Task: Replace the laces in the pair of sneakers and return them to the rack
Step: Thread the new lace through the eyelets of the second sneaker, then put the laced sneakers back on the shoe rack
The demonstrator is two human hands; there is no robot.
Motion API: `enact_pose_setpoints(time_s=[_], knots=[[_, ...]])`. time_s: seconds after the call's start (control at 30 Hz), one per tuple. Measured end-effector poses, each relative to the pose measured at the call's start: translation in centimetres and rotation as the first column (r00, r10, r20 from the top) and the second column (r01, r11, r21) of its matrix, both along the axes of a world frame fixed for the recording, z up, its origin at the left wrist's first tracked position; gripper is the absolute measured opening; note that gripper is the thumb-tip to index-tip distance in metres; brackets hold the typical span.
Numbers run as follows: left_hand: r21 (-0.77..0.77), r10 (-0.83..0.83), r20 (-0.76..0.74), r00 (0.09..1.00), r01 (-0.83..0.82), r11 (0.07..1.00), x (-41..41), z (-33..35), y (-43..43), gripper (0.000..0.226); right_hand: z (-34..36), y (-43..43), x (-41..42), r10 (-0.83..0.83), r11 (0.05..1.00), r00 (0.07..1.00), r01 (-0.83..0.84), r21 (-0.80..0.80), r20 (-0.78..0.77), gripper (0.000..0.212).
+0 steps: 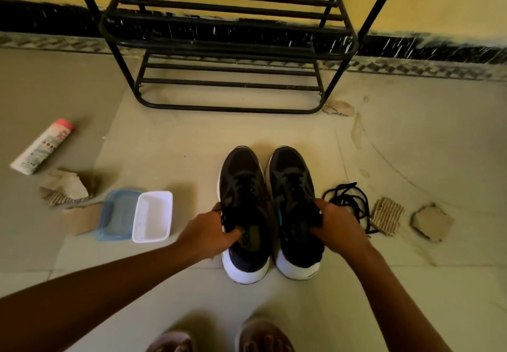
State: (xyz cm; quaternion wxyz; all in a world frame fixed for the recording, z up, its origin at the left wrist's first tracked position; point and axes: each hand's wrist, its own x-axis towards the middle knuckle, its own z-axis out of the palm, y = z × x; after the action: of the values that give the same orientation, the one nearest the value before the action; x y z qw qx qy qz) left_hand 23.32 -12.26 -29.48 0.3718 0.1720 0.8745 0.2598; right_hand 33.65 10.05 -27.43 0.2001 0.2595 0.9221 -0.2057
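Pinkish sandals point(263, 335) sit nearest. Beyond, on the tiled floor point(192, 137), the left grip point(208, 235) hooks into the collar of the left black mesh white-soled sneaker point(244, 187), and the right grip point(338, 226) clamps the right sneaker point(292, 176), probably to lift both toward the black metal rack point(230, 49).

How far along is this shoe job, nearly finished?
Nearly, it seems. The left sneaker and right sneaker look laced in black; loose laces lie beside them. The left hand and right hand each grip one by its collar. Remaining: putting them on the rack.
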Motion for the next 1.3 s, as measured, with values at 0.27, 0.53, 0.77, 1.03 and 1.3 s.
enact_pose_setpoints(time_s=[0.27,0.53,0.77,1.03,1.3], knots=[[0.134,0.152,0.261,0.953,-0.192,0.972,0.7,0.8,0.0,0.074,0.4,-1.0,0.7,-0.237,0.935,0.967,0.254,-0.249,0.095,0.06],[0.16,0.204,0.248,0.947,-0.248,0.956,0.5,1.6,0.1,0.067,0.8,-2.0,0.1,-0.106,0.987,0.994,0.106,-0.122,0.006,0.042],[0.208,0.186,0.154,0.97,-0.216,0.954,-0.6,4.7,-0.3,0.057,3.6,-1.9,-0.6,-0.11,0.989,0.992,0.102,-0.107,-0.067,0.038],[0.256,0.075,-0.152,0.986,-0.034,0.966,-4.1,14.7,0.0,0.037,13.5,-0.6,-1.5,-0.147,0.984,0.963,0.118,-0.135,-0.228,0.031],[0.359,0.036,-0.314,0.949,0.083,0.93,-7.1,27.7,-0.2,0.03,26.9,1.6,-3.8,-0.093,0.995,0.938,0.077,-0.061,-0.334,0.034]])
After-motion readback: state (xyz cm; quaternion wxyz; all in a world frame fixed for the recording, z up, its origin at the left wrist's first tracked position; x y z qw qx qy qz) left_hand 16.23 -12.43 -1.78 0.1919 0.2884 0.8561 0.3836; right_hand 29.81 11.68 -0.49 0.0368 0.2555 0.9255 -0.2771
